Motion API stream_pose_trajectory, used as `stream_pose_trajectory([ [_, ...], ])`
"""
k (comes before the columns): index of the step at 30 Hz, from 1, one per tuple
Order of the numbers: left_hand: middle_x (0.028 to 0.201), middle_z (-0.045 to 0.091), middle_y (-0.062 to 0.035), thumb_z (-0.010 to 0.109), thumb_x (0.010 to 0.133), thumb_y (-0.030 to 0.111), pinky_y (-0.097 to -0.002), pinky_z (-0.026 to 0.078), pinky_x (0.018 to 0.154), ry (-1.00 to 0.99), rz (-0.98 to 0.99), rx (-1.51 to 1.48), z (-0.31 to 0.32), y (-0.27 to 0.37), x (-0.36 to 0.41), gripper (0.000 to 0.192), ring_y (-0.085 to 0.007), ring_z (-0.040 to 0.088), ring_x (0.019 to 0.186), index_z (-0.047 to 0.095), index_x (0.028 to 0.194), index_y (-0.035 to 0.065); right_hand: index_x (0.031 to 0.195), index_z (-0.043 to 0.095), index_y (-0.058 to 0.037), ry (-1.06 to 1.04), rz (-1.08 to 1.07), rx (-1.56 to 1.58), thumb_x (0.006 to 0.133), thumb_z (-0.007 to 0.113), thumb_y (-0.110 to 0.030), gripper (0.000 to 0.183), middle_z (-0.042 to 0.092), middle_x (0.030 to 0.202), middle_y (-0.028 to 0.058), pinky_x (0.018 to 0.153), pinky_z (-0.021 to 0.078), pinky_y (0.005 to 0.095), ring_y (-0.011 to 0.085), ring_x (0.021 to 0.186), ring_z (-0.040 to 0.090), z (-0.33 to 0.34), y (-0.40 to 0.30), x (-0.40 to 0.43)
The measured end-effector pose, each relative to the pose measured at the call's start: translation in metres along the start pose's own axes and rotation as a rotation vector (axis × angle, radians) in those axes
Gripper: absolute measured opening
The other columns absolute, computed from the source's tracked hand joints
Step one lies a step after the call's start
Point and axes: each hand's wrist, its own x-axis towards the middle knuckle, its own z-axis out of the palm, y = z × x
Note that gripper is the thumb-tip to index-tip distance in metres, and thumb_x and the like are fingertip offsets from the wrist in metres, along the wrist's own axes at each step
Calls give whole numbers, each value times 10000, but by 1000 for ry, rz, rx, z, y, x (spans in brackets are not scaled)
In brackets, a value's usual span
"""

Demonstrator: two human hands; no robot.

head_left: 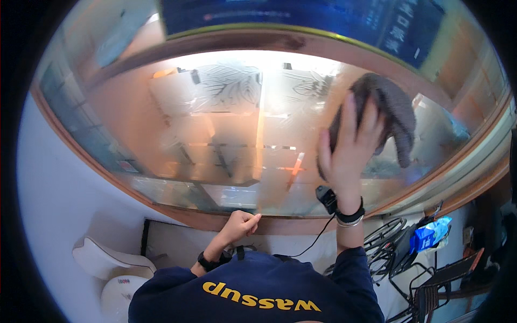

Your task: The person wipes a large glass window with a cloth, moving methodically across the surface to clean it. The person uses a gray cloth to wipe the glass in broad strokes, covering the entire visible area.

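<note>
My right hand (350,149) lies with its fingers spread over a bunched grey-brown cloth (394,109), which is against the right part of a glass pane (226,129). Frosted leaf patterns and clear strips show in the pane. One end of the cloth hangs loose to the right of my fingers. Down at the lower wooden frame (297,225), my left hand (241,227) is curled into a loose fist. Nothing shows inside it, and whether it touches the frame is unclear. Both wrists wear dark bands; a small black device (326,198) with a cable sits by the right wrist.
A white chair (111,258) stands at the lower left, near the wall. At the lower right are a wheelchair (387,246), a blue package (430,234) and a dark folding chair (442,278). Above the pane, a blue panel (282,14) bears writing.
</note>
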Motion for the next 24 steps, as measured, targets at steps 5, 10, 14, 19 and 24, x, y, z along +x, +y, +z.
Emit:
stream_pose_trajectory([
  [5,488,541,-21,512,972,320,-247,390,449,73,29,-7,-5,-3,-16,520,-95,507,450,593,558,15,1348,512,-162,-148,-231,91,840,608,-286,531,467,1279,159,852,439,464,362,1027,507,26,-67,-30],
  [10,488,540,-15,512,967,342,-248,402,457,205,-18,24,-16,-24,-38,524,-87,513,452,599,564,18,1280,565,-127,-263,-204,328,854,610,-232,441,525,1239,147,825,524,400,315,976,587,55,-112,-78],
  [14,501,560,-19,517,963,344,-243,403,458,266,-51,-21,-24,-35,-48,510,-85,513,453,642,597,12,1242,586,-141,-311,-125,434,826,628,-235,428,536,1149,126,809,532,412,316,970,584,67,-122,-104],
  [19,512,579,-28,505,968,340,-248,418,462,252,-9,24,-37,-29,-45,491,-90,531,461,695,657,11,1285,546,-179,-225,-95,90,806,609,-345,511,464,1173,159,853,440,498,369,1067,489,53,-75,-115],
  [24,512,581,-29,502,978,338,-240,410,467,189,-11,45,-55,-30,-45,487,-80,526,472,713,679,17,1410,386,-58,106,291,35,931,411,-559,693,234,1476,287,1078,226,570,474,1341,251,24,9,-79],
])
